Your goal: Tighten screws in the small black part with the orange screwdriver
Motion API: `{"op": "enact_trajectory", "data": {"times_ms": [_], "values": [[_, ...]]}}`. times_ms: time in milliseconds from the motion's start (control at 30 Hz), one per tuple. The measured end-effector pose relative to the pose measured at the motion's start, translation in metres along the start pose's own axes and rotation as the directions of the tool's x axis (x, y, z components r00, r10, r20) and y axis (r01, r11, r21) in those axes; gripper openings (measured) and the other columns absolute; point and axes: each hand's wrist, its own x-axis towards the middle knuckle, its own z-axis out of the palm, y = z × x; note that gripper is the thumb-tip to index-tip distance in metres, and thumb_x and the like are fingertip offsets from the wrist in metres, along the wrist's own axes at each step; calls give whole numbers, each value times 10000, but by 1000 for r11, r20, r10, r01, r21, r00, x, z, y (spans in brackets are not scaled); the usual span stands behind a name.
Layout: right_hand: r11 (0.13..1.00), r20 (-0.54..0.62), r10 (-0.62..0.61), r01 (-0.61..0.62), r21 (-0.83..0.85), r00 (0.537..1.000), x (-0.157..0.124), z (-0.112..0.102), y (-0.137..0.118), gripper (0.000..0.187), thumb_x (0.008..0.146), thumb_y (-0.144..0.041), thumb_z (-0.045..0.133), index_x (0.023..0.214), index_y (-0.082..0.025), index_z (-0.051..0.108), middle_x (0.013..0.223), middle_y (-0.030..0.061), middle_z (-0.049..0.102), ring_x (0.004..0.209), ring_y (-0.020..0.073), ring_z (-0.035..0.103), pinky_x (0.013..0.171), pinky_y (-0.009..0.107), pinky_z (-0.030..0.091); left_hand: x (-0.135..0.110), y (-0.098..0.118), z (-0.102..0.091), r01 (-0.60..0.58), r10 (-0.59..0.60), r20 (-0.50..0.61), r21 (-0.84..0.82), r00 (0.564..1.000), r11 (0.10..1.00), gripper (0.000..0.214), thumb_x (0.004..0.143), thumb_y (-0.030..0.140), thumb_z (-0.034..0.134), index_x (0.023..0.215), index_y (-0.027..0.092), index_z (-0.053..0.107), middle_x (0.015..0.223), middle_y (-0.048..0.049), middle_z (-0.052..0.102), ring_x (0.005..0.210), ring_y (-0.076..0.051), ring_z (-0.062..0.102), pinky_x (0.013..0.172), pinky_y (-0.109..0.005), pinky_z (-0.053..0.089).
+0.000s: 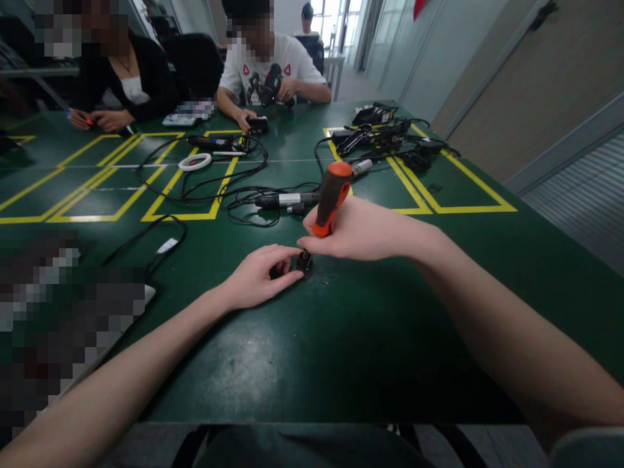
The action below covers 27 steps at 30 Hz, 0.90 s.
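Note:
My left hand (260, 276) is closed, with thumb and index finger at either side of a small dark round part (304, 261) that stands on the green table. Tilted just above that part is a screwdriver (332, 198) with a black and orange handle, and my right hand (358, 227) is wrapped around it from the right. The shaft is mostly hidden by my fingers, and I cannot tell whether its tip touches the part. A tiny dark speck (325, 283) lies right of the part.
Behind my hands lie a black and silver corded tool (287, 200), a white ring (194, 162) and a tangle of black cables (390, 140). Yellow tape (475, 209) marks the green table (390, 364). Across it, one person holds a dark power tool (272, 84); another person (127, 84) sits at left.

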Motion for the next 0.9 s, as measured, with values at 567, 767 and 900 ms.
{"op": "enact_trajectory", "data": {"times_ms": [567,767,900], "values": [[1000,10,-4,4,-11,1000,0,-1,-1,297,855,-240,666,653,-222,450,658,-44,507,669,134,475,666,305,330,0,0,-1,-2,2,6,16,1000,1000,232,1006,392,629,1066,179,699,832,-2,664,764,-159,579,748,-288,460],[999,29,-51,51,2,998,-1,-1,-2,288,842,-243,674,665,-221,448,662,-46,504,672,134,463,664,307,321,1,-1,1,-4,4,-8,22,1000,1000,240,1005,398,632,1076,180,704,818,2,652,758,-159,577,745,-285,467],[1000,7,-18,18,-16,1000,0,2,1,358,898,-340,642,626,-222,442,611,-53,478,652,136,443,676,318,319,1,-1,1,-1,1,-2,15,1000,1000,253,1004,406,630,1090,181,708,821,1,653,757,-159,575,746,-287,470]]}}
